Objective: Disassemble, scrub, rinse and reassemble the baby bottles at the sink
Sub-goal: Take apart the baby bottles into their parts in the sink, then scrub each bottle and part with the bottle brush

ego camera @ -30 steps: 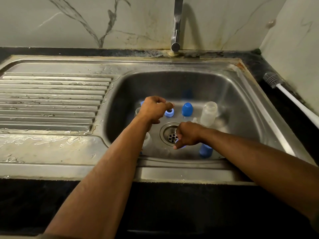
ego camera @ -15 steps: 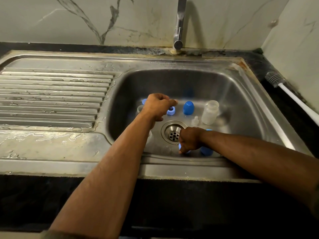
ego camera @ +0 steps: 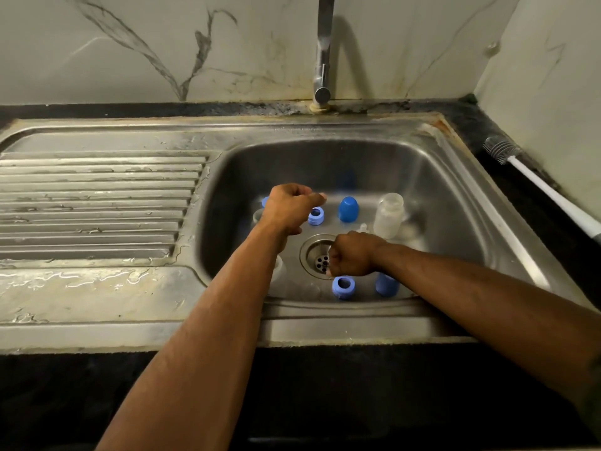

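Baby bottle parts lie in the steel sink basin (ego camera: 455,203). My left hand (ego camera: 289,206) hovers at the back left with its fingers curled and nothing visible in it, just above a blue screw ring (ego camera: 315,216). To its right stand a blue cap (ego camera: 348,209), a small clear nipple (ego camera: 362,227) and a clear bottle (ego camera: 388,215). My right hand (ego camera: 351,255) is a loose fist over the drain (ego camera: 317,255). Just in front of it sit a second blue ring (ego camera: 343,287) and another blue cap (ego camera: 386,284), both free. My left forearm partly hides another clear bottle (ego camera: 279,271).
The tap (ego camera: 323,60) rises behind the basin with no water running. A wet ribbed drainboard (ego camera: 97,203) lies to the left. A white-handled bottle brush (ego camera: 536,187) rests on the dark counter at the right, by the wall. More parts peek out left of my left hand.
My right hand was down on the near blue ring; it has lifted back toward the drain, and the ring now stands free. My left hand has barely moved.
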